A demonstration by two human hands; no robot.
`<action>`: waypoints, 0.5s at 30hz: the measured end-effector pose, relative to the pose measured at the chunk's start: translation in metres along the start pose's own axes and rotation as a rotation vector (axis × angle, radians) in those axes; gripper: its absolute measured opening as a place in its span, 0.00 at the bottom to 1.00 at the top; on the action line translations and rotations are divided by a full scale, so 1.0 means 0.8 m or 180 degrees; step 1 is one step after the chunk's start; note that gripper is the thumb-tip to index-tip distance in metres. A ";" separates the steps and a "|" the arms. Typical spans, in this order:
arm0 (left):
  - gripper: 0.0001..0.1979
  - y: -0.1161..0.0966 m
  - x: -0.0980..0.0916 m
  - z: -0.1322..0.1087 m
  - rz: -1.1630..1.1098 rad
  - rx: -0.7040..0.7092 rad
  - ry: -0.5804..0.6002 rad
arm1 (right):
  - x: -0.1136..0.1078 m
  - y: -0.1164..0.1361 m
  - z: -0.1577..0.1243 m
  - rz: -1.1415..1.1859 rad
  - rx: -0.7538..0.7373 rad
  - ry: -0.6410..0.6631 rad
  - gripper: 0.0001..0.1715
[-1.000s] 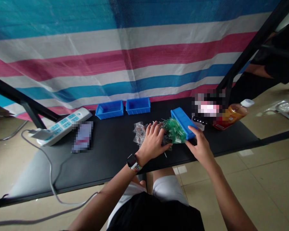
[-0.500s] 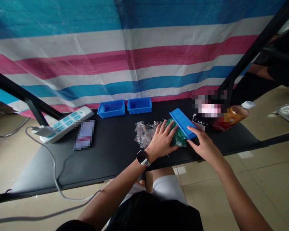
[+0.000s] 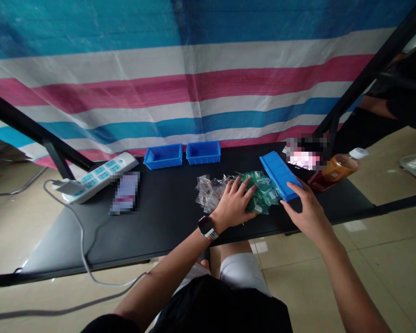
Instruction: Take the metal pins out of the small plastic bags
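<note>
While the left hand (image 3: pixel 235 203) lies spread on green packets (image 3: pixel 265 186) on the table (image 3: pixel 166 203), a hard push could send some off the near edge. The right hand (image 3: pixel 308 210) pinches the tipped blue bin (image 3: pixel 279 175) beside them; a loose grip might drop it.

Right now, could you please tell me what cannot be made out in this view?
All in the head view:
Green plastic packets under the left hand: covered by that hand.
Inside of the tilted blue plastic bin at the right hand: hidden by its walls.
Exact contents of the clear plastic packets: too small.
Fine markings on the flat greyish rectangular object on the black table: pixelated.
Person in black clothing: cut off by the right edge.
</note>
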State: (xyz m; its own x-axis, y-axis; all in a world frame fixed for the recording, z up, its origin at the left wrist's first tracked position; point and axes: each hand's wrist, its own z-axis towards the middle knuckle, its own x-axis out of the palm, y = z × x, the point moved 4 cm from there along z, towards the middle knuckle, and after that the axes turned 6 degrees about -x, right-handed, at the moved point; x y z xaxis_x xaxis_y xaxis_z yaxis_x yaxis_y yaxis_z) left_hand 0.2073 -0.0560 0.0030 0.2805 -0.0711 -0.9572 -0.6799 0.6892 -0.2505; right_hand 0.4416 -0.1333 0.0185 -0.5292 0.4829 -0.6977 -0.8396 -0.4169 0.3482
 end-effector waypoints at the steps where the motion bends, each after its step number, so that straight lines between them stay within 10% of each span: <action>1: 0.47 0.000 0.000 0.000 0.0011 0.0004 0.0007 | -0.003 0.002 0.000 -0.0019 -0.0002 -0.0058 0.36; 15: 0.48 0.011 0.002 -0.014 0.0016 0.0000 0.0003 | 0.008 0.020 0.022 0.0320 0.0260 -0.0477 0.39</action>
State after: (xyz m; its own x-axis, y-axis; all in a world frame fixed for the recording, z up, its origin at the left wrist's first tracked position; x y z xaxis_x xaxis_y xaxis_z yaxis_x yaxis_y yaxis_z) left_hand 0.1939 -0.0579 -0.0026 0.2764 -0.0682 -0.9586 -0.6813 0.6896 -0.2455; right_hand 0.4228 -0.1231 0.0309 -0.6181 0.5538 -0.5579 -0.7855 -0.4078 0.4654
